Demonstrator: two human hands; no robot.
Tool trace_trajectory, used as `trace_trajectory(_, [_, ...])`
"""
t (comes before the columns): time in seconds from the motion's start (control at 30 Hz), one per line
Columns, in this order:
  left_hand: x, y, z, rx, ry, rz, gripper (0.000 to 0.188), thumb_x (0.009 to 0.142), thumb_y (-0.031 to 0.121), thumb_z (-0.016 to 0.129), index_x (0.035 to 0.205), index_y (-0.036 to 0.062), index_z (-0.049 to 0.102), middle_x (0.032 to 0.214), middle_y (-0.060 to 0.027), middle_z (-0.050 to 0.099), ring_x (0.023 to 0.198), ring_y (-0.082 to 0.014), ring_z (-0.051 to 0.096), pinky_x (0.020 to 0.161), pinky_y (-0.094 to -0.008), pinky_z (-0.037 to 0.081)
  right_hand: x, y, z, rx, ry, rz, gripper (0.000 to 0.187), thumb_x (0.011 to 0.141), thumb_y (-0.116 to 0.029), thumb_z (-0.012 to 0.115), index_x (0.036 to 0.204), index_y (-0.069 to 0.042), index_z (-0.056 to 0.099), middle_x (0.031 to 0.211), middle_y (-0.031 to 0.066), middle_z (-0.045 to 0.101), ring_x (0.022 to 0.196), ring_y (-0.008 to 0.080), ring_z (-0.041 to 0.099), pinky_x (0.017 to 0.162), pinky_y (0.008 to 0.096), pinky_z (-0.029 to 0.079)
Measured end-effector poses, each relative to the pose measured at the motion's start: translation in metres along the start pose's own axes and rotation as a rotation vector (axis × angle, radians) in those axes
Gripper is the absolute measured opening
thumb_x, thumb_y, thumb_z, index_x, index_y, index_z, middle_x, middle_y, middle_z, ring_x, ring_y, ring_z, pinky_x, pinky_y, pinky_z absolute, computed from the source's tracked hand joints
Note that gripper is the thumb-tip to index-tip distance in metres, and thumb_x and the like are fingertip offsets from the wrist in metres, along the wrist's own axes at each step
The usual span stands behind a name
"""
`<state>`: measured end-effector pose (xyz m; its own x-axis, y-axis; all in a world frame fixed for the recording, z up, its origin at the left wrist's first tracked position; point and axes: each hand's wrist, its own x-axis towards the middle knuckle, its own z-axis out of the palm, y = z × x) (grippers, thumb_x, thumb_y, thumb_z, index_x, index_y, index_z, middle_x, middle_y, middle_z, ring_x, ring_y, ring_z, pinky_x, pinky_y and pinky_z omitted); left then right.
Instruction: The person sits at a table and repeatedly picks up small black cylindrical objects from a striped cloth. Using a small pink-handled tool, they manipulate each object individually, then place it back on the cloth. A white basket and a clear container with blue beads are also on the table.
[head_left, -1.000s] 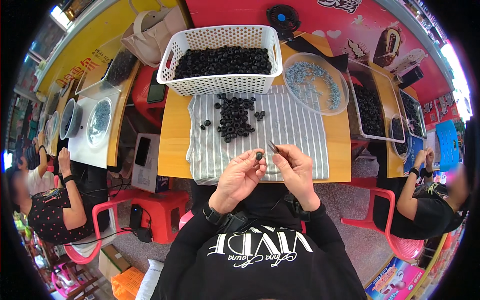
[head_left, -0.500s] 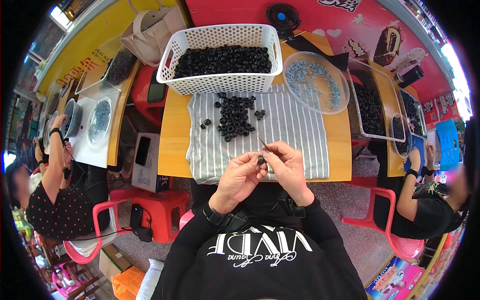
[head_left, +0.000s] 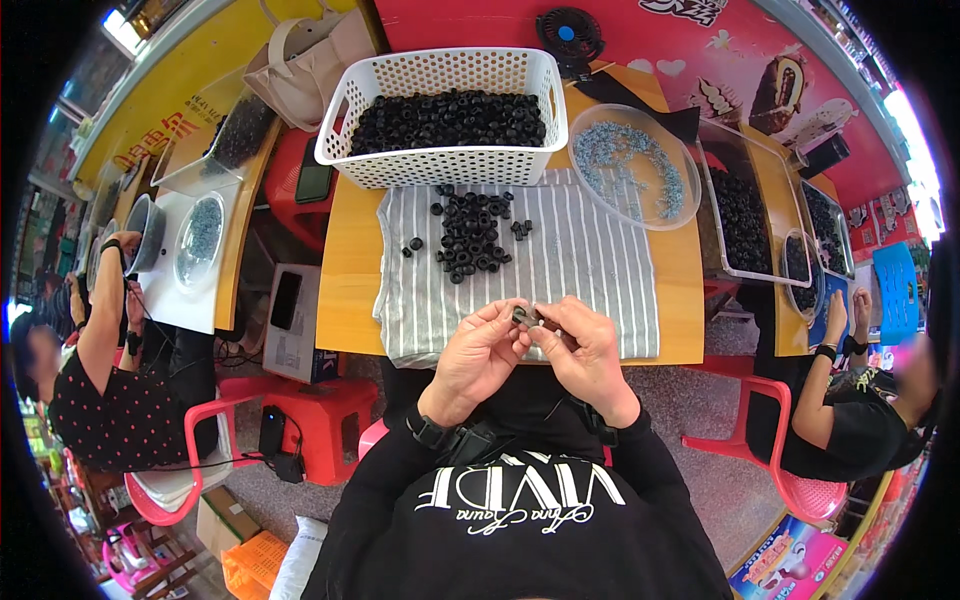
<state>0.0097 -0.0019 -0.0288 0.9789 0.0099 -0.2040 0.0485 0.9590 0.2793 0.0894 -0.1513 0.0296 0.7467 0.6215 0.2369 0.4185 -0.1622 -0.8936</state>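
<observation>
Above the table's near edge, my left hand [head_left: 474,352] pinches a small round black rubber-like piece [head_left: 519,315] between thumb and fingertips. My right hand [head_left: 588,355] meets it there, fingers closed on a thin pointed tool, mostly covered by the fingers. Just beyond my hands, a loose pile of black ring-shaped pieces [head_left: 470,235] lies on a grey-and-white striped cloth [head_left: 590,260]. Behind the pile stands a white perforated basket [head_left: 440,165] filled with more such pieces. To its right, a round clear tray [head_left: 655,215] holds many tiny pale-blue parts.
A small black fan [head_left: 568,38] and a beige bag [head_left: 295,75] are at the back. Clear bins of black pieces [head_left: 740,215] stand on the right-hand table. Co-workers [head_left: 130,390] sit on both sides. A red stool [head_left: 320,430] is at lower left.
My right hand has turned and drawn its fingers in against the black piece. The tool's tip, which pointed away from me before, no longer sticks out. My left hand stays nearly in place.
</observation>
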Motion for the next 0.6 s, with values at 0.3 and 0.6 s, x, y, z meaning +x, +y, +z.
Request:
trace_trajectory(0.3, [-0.002,-0.0016,0.0019,0.043,0.007,0.013,0.023,0.096,0.009,0.058,0.116,-0.0028,0.058,0.102,-0.0084,0.065,0.085,-0.0142,0.062,0.076,-0.0259,0.052,-0.0015,0.0021,-0.0003,-0.075,0.007,-0.059,0.022,0.079,0.0,0.072,0.101,0.002,0.068,0.079,0.0111,0.063,0.06,0.0222,0.065,0.052,0.0298,0.05])
trace_trajectory(0.6, [-0.0027,-0.0021,0.0061,0.047,0.012,0.007,0.02,0.098,0.01,0.056,0.114,-0.0024,0.059,0.097,-0.0077,0.065,0.08,-0.013,0.061,0.073,-0.0243,0.051,-0.0012,-0.0025,-0.0026,-0.101,0.007,-0.061,0.024,0.078,-0.001,0.072,0.101,0.002,0.068,0.078,0.0115,0.062,0.059,0.0232,0.064,0.052,0.0315,0.048])
